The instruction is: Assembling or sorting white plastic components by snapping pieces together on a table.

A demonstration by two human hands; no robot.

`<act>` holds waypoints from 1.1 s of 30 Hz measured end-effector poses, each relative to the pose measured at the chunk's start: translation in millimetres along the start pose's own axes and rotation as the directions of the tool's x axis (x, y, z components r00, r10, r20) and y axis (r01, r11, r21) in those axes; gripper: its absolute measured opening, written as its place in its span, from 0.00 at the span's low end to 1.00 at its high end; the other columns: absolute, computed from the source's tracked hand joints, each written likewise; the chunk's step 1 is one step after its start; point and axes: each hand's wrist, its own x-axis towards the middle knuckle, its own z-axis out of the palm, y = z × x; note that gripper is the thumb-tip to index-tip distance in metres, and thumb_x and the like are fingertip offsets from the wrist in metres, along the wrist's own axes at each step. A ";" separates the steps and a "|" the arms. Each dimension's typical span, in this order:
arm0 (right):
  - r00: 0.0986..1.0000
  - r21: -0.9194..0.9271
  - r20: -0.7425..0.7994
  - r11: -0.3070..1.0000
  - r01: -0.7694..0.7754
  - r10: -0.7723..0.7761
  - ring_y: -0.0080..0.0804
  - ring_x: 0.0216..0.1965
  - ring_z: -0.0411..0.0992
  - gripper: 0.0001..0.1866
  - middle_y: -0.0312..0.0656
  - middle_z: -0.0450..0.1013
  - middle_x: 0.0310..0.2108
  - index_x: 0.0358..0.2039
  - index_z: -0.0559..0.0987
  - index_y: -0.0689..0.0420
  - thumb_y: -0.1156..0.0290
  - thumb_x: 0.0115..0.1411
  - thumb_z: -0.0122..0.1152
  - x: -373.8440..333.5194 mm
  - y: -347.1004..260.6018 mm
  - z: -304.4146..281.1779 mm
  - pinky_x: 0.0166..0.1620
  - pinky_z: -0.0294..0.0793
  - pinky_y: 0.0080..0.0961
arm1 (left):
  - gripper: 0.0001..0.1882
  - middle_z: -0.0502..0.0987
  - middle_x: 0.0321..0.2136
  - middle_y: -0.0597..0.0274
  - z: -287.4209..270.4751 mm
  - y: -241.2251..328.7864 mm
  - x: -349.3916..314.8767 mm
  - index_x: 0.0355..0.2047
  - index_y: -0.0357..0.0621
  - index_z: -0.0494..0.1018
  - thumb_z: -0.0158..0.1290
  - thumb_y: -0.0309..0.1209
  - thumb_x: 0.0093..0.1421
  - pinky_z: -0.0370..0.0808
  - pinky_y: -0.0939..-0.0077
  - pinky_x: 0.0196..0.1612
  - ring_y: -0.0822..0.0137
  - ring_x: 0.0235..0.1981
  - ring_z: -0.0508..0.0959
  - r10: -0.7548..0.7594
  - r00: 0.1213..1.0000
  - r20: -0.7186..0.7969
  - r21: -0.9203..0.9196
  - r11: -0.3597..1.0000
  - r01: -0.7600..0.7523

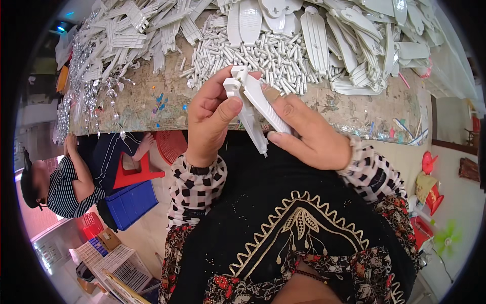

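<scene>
Two long white plastic pieces, a ridged panel (267, 107) and a narrower tapering piece (251, 126), sit between the hands over the table's near edge, close together at their far ends and spread apart toward the near ends. The left hand (208, 121) has its fingers curled around the far end, thumb pressed on the narrower piece. The right hand (316, 134) grips the ridged panel from the right, its thumb at the near end.

Beyond them on the worn table (147, 101) lies a heap of small white rods (276, 61), with slotted white parts (129, 25) far left and rounded white panels (354, 40) far right. Silver tinsel (76, 86) hangs over the left side.
</scene>
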 end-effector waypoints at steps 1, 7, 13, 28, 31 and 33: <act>0.999 0.049 0.036 0.999 0.012 -0.014 0.42 0.35 0.64 0.31 0.49 0.63 0.37 0.61 0.59 0.65 0.68 0.61 0.55 -0.6 -0.8 -4.1 0.41 0.67 0.30 | 0.29 0.71 0.53 0.43 -1.5 0.2 -0.4 0.59 0.30 0.59 0.54 0.31 0.61 0.66 0.68 0.57 0.61 0.52 0.73 -0.001 1.000 -0.001 0.000 1.000 0.001; 0.990 -0.231 0.086 0.969 -0.087 0.110 0.43 0.32 0.66 0.33 0.51 0.64 0.36 0.62 0.57 0.66 0.68 0.60 0.56 6.0 -9.9 -10.5 0.37 0.68 0.31 | 0.29 0.72 0.52 0.46 -3.5 -3.3 3.8 0.58 0.29 0.60 0.55 0.29 0.60 0.66 0.69 0.57 0.62 0.52 0.73 -0.017 1.000 -0.016 0.044 0.999 0.018; 0.999 -0.105 -0.049 0.994 0.007 -0.012 0.45 0.34 0.66 0.34 0.51 0.63 0.37 0.62 0.56 0.66 0.67 0.59 0.58 6.5 9.6 13.6 0.38 0.68 0.31 | 0.29 0.72 0.52 0.46 -2.8 -4.3 7.3 0.59 0.30 0.60 0.54 0.30 0.61 0.65 0.69 0.58 0.63 0.52 0.73 -0.043 0.999 0.000 0.030 0.999 0.043; 0.960 -0.406 -0.243 0.914 0.028 -0.138 0.40 0.26 0.71 0.37 0.45 0.65 0.37 0.62 0.62 0.56 0.61 0.54 0.65 18.8 2.8 31.5 0.27 0.72 0.30 | 0.32 0.65 0.55 0.38 16.9 -17.2 -2.0 0.66 0.39 0.44 0.45 0.33 0.67 0.70 0.63 0.55 0.53 0.52 0.73 0.083 0.994 -0.076 0.210 0.975 -0.065; 0.967 -0.401 -0.226 0.916 0.021 -0.121 0.39 0.29 0.71 0.36 0.45 0.65 0.38 0.61 0.63 0.56 0.62 0.54 0.65 18.3 2.3 32.9 0.30 0.72 0.30 | 0.34 0.70 0.51 0.47 15.2 -21.3 -3.4 0.65 0.38 0.45 0.49 0.30 0.64 0.69 0.70 0.55 0.64 0.50 0.72 -0.015 0.986 -0.167 0.069 0.997 0.027; 0.969 -0.377 -0.201 0.924 0.061 -0.146 0.39 0.32 0.71 0.34 0.46 0.66 0.39 0.60 0.64 0.58 0.63 0.54 0.64 18.8 -1.0 22.9 0.33 0.72 0.30 | 0.35 0.72 0.50 0.48 13.5 -17.6 -2.9 0.65 0.38 0.45 0.49 0.30 0.64 0.70 0.71 0.53 0.65 0.49 0.73 0.001 0.987 -0.161 0.112 0.994 0.017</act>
